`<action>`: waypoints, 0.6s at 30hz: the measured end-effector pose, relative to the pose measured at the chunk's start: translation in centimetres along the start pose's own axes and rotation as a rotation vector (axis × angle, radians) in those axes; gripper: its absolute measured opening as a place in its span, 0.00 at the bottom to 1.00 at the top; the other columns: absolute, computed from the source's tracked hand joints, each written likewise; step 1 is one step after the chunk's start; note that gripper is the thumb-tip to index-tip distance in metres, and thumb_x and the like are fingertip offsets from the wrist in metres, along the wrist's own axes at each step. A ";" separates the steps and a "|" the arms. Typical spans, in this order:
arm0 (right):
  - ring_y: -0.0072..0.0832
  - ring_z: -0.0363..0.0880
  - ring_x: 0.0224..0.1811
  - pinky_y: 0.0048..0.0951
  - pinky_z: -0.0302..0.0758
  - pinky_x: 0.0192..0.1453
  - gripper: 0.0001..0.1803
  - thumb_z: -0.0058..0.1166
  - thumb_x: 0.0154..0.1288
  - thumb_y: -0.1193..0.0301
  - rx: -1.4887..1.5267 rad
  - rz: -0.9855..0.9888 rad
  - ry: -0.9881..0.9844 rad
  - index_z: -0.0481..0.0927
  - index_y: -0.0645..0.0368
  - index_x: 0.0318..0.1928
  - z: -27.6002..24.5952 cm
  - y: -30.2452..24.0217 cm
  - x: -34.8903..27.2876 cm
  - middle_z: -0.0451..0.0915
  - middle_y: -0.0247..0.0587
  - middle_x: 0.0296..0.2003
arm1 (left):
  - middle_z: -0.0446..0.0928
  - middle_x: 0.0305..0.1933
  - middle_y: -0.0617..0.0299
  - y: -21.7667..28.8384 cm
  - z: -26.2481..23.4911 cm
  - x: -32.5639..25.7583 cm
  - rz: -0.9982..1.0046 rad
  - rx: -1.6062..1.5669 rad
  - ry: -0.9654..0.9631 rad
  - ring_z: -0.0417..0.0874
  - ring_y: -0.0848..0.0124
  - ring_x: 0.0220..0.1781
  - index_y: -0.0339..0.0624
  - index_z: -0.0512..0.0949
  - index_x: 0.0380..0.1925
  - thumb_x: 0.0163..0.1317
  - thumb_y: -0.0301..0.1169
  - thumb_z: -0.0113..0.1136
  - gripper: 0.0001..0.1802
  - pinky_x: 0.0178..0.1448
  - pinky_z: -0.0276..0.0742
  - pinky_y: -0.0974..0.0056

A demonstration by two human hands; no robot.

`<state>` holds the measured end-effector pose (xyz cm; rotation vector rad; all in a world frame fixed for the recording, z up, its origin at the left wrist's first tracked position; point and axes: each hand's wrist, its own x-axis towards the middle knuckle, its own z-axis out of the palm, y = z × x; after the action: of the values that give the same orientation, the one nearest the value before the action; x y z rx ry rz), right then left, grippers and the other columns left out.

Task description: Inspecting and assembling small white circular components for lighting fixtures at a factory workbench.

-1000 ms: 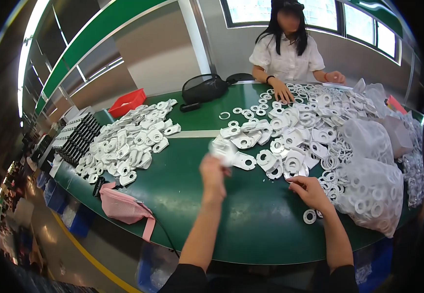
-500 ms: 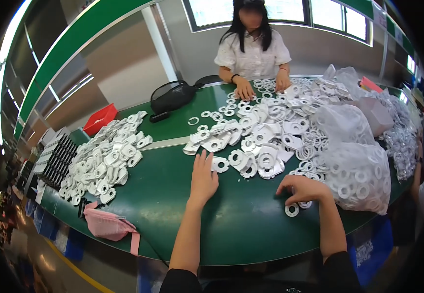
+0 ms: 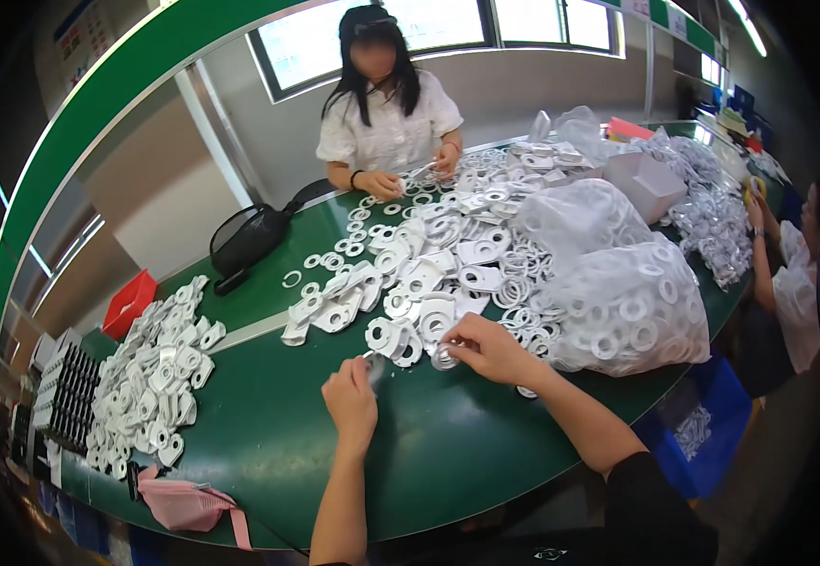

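My left hand (image 3: pixel 351 401) is closed around a white plastic plate (image 3: pixel 374 366), which shows nearly edge-on and a little blurred past the fingertips. Just to its right, my right hand (image 3: pixel 497 349) pinches a white ring (image 3: pixel 444 357) between thumb and fingers. Both hands are above the near edge of a large heap of white plates with round holes (image 3: pixel 421 275). Loose white rings (image 3: pixel 521 323) lie behind my right hand, beside a clear plastic bag of rings (image 3: pixel 632 302).
A second heap of white plates (image 3: pixel 160 377) lies left, by black stacked trays (image 3: pixel 68 396), a red bin (image 3: pixel 130 302) and a pink pouch (image 3: pixel 184 502). Across the green table (image 3: pixel 268 424), a person (image 3: pixel 391 132) handles rings near a black mesh bag (image 3: pixel 250 243). Another person reaches in at right.
My view has swung right. My left hand has taken a plate from the heap's edge, and my right hand has brought a ring in close to it. The person opposite has lifted their hands.
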<state>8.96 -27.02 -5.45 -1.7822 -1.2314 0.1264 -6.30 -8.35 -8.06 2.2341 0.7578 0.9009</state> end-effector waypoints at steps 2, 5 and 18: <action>0.25 0.74 0.34 0.22 0.71 0.35 0.09 0.56 0.57 0.72 0.227 -0.042 0.034 0.79 0.57 0.39 0.8 -0.7 0.2 0.73 0.37 0.33 | 0.73 0.16 0.59 1.2 0.4 -0.9 -0.165 -0.261 -0.075 0.70 0.68 0.18 0.37 0.76 0.20 0.66 0.40 0.43 0.22 0.26 0.63 0.63; 0.25 0.74 0.40 0.23 0.71 0.40 0.10 0.56 0.58 0.72 0.307 -0.126 -0.031 0.80 0.55 0.42 2.3 -0.7 -0.4 0.72 0.36 0.42 | 0.76 0.25 0.62 2.1 2.3 -2.9 -0.401 -0.675 -0.314 0.75 0.76 0.27 0.36 0.76 0.27 0.69 0.41 0.39 0.22 0.32 0.70 0.67; 0.34 0.77 0.33 0.32 0.72 0.36 0.08 0.54 0.58 0.69 -0.280 -0.033 0.284 0.79 0.59 0.34 -1.7 2.2 0.4 0.78 0.41 0.32 | 0.76 0.45 0.52 4.0 2.5 -4.0 -0.649 -1.249 -0.591 0.81 0.61 0.35 0.44 0.64 0.50 0.67 0.37 0.44 0.15 0.29 0.77 0.64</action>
<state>11.55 -27.92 -6.00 -1.9376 -1.1111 -0.3233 -5.73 -14.50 -8.25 0.9285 0.3780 0.1936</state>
